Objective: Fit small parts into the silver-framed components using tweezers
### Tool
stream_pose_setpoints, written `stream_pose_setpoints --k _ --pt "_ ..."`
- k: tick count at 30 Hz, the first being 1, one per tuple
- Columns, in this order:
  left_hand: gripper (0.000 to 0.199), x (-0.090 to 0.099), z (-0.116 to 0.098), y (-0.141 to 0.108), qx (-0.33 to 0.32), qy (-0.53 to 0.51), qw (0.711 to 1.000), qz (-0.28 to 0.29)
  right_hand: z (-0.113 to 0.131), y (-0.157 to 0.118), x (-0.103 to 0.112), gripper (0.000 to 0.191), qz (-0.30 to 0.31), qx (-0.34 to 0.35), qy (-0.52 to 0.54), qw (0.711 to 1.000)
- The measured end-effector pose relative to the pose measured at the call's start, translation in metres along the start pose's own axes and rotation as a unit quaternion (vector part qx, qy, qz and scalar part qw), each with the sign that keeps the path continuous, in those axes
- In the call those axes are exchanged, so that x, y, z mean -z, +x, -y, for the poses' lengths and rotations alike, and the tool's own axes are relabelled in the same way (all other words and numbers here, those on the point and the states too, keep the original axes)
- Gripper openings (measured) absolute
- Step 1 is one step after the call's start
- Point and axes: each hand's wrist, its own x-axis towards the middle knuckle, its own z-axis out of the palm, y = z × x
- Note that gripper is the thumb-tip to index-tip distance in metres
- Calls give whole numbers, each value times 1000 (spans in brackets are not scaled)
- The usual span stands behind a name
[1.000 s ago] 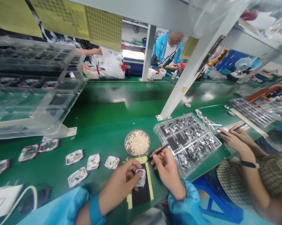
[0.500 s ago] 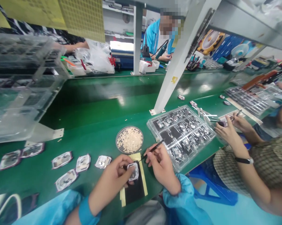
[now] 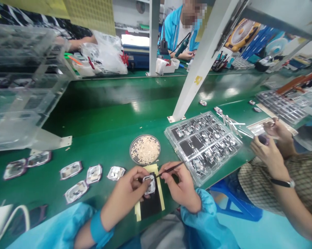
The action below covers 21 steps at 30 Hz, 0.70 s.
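Between the thumb and fingers of my left hand (image 3: 131, 188) is a small electronic device housing (image 3: 151, 186) with a white rounded frame, its open side facing up. My right hand (image 3: 181, 185) pinches a dark pair of tweezers (image 3: 173, 167), whose tip points left and reaches the housing's upper right edge. I cannot tell whether the tip touches it. Below both hands lies a black mat (image 3: 148, 208) edged with yellow tape. Just beyond it stands a round dish (image 3: 131, 154) of tiny pale and dark pieces.
Several similar housings (image 3: 94, 173) lie to the left. At right, a clear compartment tray (image 3: 175, 147) holds small metallic parts. A white post (image 3: 190, 83) rises behind it. A co-worker's hands (image 3: 268, 152) handle a small part at far right; another person (image 3: 180, 31) sits across the bench.
The tweezers' tip has come down and left to the housing, and their shaft lies flatter. My left hand keeps its hold. The whole view has shifted slightly.
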Motion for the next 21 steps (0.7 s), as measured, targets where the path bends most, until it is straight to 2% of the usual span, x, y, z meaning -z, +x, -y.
stream_pose_setpoints --k 12,16,21 --pt "33 0 -1 0 2 6 1000 13 -2 1 1 16 31 28 -23 999" --pt "31 1 -1 0 0 0 1000 18 0 -2 3 19 15 44 19 999" --pt "27 3 0 -4 -16 -18 999 28 -1 -6 6 16 17 16 -1 1000"
